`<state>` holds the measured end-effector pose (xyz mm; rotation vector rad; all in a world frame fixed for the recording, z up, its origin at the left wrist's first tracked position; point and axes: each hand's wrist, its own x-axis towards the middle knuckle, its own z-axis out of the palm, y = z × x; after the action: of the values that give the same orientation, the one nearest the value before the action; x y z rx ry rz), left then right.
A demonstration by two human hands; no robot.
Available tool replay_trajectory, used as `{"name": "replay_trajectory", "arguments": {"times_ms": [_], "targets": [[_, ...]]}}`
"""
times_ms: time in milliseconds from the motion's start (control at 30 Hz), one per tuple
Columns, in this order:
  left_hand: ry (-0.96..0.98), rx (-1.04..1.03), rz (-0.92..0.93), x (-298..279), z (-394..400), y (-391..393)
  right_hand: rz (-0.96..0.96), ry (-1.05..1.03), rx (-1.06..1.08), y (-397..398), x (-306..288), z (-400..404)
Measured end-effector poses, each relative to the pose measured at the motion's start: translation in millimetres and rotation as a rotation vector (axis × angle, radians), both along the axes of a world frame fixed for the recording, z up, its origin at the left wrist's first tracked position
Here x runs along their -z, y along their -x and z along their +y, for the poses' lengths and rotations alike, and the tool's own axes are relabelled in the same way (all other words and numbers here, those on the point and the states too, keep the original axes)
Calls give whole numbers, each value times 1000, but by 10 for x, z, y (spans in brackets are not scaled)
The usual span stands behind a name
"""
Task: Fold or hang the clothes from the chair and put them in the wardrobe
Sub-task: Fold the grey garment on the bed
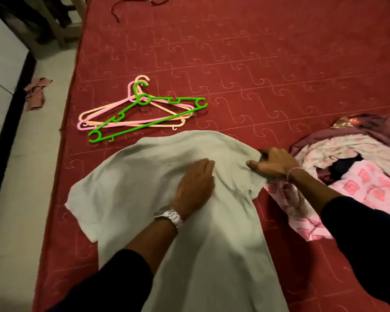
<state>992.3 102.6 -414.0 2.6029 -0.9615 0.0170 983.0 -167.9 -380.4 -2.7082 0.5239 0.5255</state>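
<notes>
A pale grey-green T-shirt [140, 176] lies spread flat on the red bed [257, 64], collar end away from me. My left hand [195, 183] presses flat on the shirt's upper middle with straight fingers. My right hand [274, 163] grips the shirt's right shoulder and sleeve, fingers curled into the fabric. Several plastic hangers, a green one [144, 115] on top of pink and peach ones, lie just beyond the shirt to the left.
A heap of clothes [358, 165], pink patterned and maroon, lies on the bed at the right, partly under my right forearm. A dark cord [122, 5] lies at the bed's far end. A crumpled cloth [35, 92] is on the floor to the left.
</notes>
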Motion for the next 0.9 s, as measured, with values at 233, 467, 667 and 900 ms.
{"name": "replay_trajectory", "arguments": {"times_ms": [233, 467, 667, 900], "targets": [[-126, 43, 95, 335, -979, 38, -73, -431, 140, 100, 22, -378], [-132, -56, 69, 425, -1098, 126, -578, -679, 758, 172, 183, 4], [-294, -59, 29, 403, -1207, -42, -452, -309, 595, 290, 356, 184], [-306, -96, 45, 414, -1232, -96, -467, 211, 110, 275, 495, -129]]}}
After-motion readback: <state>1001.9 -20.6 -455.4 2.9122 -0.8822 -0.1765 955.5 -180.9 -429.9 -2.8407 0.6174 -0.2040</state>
